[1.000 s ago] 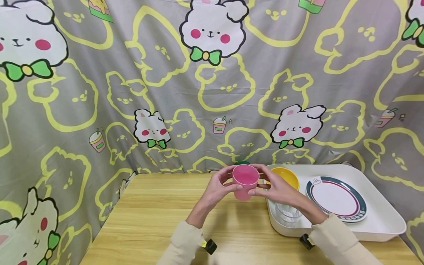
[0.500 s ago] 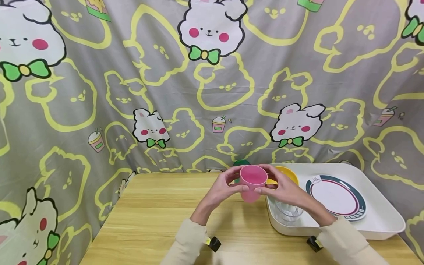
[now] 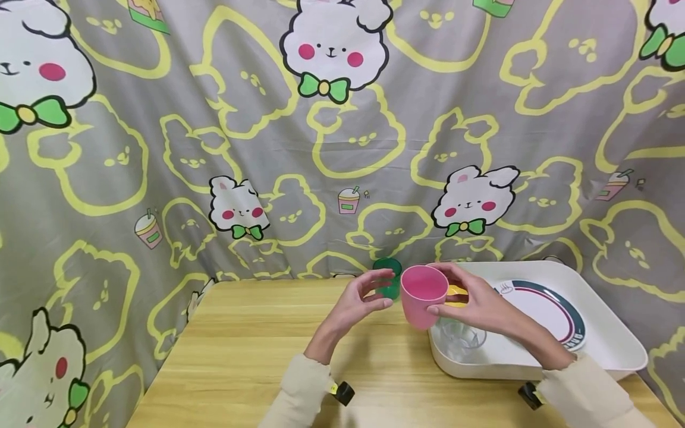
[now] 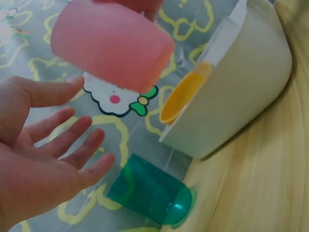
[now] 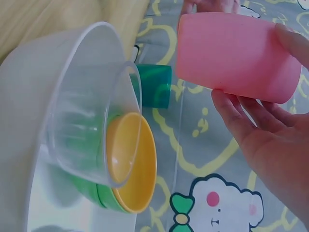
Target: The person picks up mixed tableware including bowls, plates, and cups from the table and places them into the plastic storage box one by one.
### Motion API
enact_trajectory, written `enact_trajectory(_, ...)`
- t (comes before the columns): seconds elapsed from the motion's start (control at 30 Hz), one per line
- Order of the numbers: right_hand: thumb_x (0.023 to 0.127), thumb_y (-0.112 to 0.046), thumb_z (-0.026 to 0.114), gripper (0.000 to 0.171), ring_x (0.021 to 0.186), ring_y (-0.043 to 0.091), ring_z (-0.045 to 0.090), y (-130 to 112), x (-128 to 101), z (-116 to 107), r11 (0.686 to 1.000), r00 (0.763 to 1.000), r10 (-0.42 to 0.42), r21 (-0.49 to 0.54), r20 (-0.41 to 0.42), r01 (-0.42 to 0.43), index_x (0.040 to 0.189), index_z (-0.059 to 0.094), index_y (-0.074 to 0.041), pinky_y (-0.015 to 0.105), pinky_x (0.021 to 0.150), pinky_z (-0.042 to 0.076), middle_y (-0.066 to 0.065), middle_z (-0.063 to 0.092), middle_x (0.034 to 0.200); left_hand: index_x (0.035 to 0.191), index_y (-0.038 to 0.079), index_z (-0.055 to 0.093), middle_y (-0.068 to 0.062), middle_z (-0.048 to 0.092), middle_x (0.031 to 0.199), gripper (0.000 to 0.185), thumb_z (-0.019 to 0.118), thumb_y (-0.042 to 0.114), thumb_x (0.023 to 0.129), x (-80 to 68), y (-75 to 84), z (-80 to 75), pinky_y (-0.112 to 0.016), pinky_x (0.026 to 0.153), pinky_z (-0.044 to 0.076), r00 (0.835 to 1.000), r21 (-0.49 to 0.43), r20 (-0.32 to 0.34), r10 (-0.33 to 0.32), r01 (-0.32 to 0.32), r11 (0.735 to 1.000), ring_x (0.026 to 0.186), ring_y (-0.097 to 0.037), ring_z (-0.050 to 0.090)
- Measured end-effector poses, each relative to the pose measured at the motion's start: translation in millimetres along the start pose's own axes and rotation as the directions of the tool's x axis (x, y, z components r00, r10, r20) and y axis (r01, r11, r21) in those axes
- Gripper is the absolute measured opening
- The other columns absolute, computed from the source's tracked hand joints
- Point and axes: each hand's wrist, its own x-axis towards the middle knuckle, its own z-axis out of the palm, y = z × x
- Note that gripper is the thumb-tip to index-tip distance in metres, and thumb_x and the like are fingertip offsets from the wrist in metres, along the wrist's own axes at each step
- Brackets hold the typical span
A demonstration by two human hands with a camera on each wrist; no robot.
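A pink cup (image 3: pixel 423 300) is held above the table by my right hand (image 3: pixel 473 297), thumb on the near side and fingers round the far side. In the right wrist view the cup (image 5: pixel 236 55) lies between thumb and fingers of the right hand (image 5: pixel 275 130). My left hand (image 3: pixel 355 300) is apart from the cup, its fingers spread and loosely bent with nothing in them. Behind the left fingertips a green see-through cup (image 3: pixel 389 279) stands on the table, shown whole in the left wrist view as a green cup (image 4: pixel 149 191).
On the right stands a white tray (image 3: pixel 615 333). It holds an oval plate (image 3: pixel 540 312) with a dark green rim, a clear cup (image 3: pixel 462 339) and a yellow bowl (image 5: pixel 142 169) on green ones. Behind the wooden table (image 3: pixel 241 345) hangs a patterned curtain (image 3: pixel 299 142).
The left hand has let go of the pink cup and drawn off it. The right hand has carried the cup rightward toward the tray, and more of the green cup shows.
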Motion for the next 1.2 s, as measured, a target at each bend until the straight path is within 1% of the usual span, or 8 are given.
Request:
enact_trajectory(0.1, 0.082, -0.022, 0.088, 0.074, 0.116, 0.032, 0.061, -3.3, -7.0, -5.9, 0.999, 1.000, 0.005, -0.038, -0.026, -0.006, 0.144, 0.050, -0.011, 0.026, 0.088, 0.059, 0.009, 0.060, 0.134, 0.146, -0.005, 0.049, -0.024, 0.050, 0.148, 0.057, 0.070, -0.005, 0.093, 3.5, -5.0, -0.5, -0.051, 0.114, 0.042, 0.997, 0.027, -0.079, 0.002, 0.000, 1.000, 0.138, -0.047, 0.044)
enact_trajectory(0.17, 0.082, -0.023, 0.089, 0.074, 0.115, 0.031, 0.061, -3.9, -12.5, -9.9, 0.997, 0.999, 0.014, -0.071, -0.047, -0.017, 0.144, 0.050, -0.011, 0.025, 0.086, 0.059, 0.009, 0.060, 0.133, 0.145, -0.006, 0.049, -0.026, 0.048, 0.148, 0.057, 0.071, -0.003, 0.092, 5.6, -10.4, -0.8, -0.055, 0.113, 0.041, 0.988, 0.060, -0.152, 0.004, 0.005, 0.998, 0.136, -0.048, 0.044)
enact_trajectory(0.33, 0.084, -0.025, 0.087, 0.074, 0.111, 0.019, 0.063, -0.8, -27.6, -18.8, 0.989, 0.996, 0.010, -0.143, -0.084, -0.022, 0.145, 0.049, -0.011, 0.025, 0.084, 0.060, 0.005, 0.060, 0.133, 0.146, -0.005, 0.047, -0.026, 0.046, 0.149, 0.064, 0.076, 0.001, 0.090, 10.3, -25.8, 0.6, -0.065, 0.111, 0.038, 0.952, 0.128, -0.308, 0.005, 0.036, 0.991, 0.134, -0.048, 0.044)
enact_trajectory(0.47, 0.085, -0.024, 0.087, 0.074, 0.105, 0.008, 0.063, 2.4, -40.1, -25.0, 0.980, 0.993, -0.010, -0.200, -0.119, -0.014, 0.147, 0.049, -0.011, 0.025, 0.081, 0.060, 0.004, 0.061, 0.133, 0.149, -0.005, 0.043, -0.026, 0.044, 0.151, 0.072, 0.080, 0.003, 0.087, 17.4, -29.4, 5.0, -0.066, 0.111, 0.037, 0.925, 0.159, -0.381, -0.011, 0.077, 0.984, 0.135, -0.048, 0.043)
enact_trajectory(0.57, 0.084, -0.024, 0.088, 0.073, 0.106, 0.002, 0.061, 5.5, -47.9, -29.7, 0.970, 0.989, -0.009, -0.243, -0.149, -0.027, 0.146, 0.050, -0.013, 0.022, 0.081, 0.059, 0.005, 0.062, 0.131, 0.152, -0.004, 0.040, -0.026, 0.041, 0.153, 0.079, 0.082, 0.006, 0.086, 24.9, -36.0, 5.7, -0.065, 0.112, 0.036, 0.917, 0.188, -0.397, -0.037, 0.120, 0.975, 0.136, -0.048, 0.041)
enact_trajectory(0.6, 0.084, -0.024, 0.088, 0.073, 0.107, 0.000, 0.060, 6.9, -50.2, -31.3, 0.968, 0.988, -0.005, -0.249, -0.154, -0.034, 0.146, 0.050, -0.014, 0.021, 0.082, 0.059, 0.005, 0.062, 0.131, 0.153, -0.002, 0.038, -0.024, 0.040, 0.154, 0.081, 0.083, 0.008, 0.086, 28.5, -43.3, 4.3, -0.064, 0.112, 0.037, 0.917, 0.200, -0.396, -0.041, 0.130, 0.971, 0.136, -0.048, 0.040)
enact_trajectory(0.8, 0.081, -0.020, 0.090, 0.074, 0.109, -0.008, 0.056, 17.7, -61.3, -36.3, 0.964, 0.983, -0.005, -0.261, -0.183, -0.044, 0.141, 0.050, -0.008, 0.019, 0.079, 0.059, 0.010, 0.061, 0.129, 0.154, -0.006, 0.033, -0.026, 0.041, 0.152, 0.088, 0.084, 0.011, 0.085, 37.8, -52.2, 5.9, -0.064, 0.110, 0.039, 0.920, 0.244, -0.388, -0.055, 0.160, 0.956, 0.137, -0.048, 0.040)
enact_trajectory(1.2, 0.077, -0.024, 0.093, 0.076, 0.107, -0.005, 0.059, 29.1, -70.5, -29.2, 0.963, 0.988, 0.013, -0.265, -0.155, -0.055, 0.138, 0.051, -0.004, 0.020, 0.079, 0.058, 0.012, 0.063, 0.127, 0.150, -0.007, 0.040, -0.029, 0.049, 0.144, 0.082, 0.085, 0.008, 0.083, 45.6, -63.8, 3.1, -0.058, 0.109, 0.043, 0.901, 0.252, -0.426, -0.084, 0.208, 0.945, 0.135, -0.047, 0.046)
